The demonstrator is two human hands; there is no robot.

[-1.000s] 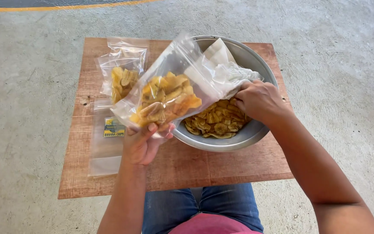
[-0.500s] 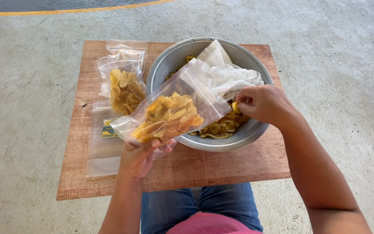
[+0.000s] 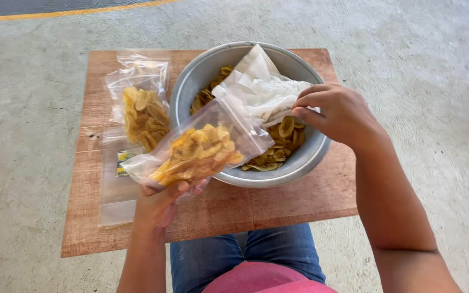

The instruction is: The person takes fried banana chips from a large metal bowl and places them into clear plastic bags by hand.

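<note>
My left hand (image 3: 161,202) grips the bottom of a clear plastic bag (image 3: 199,145) partly filled with yellow banana chips, tilted with its open mouth over the metal bowl (image 3: 294,165). My right hand (image 3: 335,113) hovers over the bowl's right side, fingers pinched near the bag's mouth and a crumpled white paper (image 3: 264,89). Loose chips (image 3: 280,144) lie in the bowl beneath that hand.
A filled clear bag of chips (image 3: 142,111) lies on the wooden board (image 3: 278,203) left of the bowl. Flat empty bags with a small label (image 3: 118,179) lie near the board's left edge. Concrete floor surrounds the board; my knees are below it.
The bag in my left hand has dropped lower and leftward. My right hand has shifted from the bowl's rim to above the chips near the bag's mouth.
</note>
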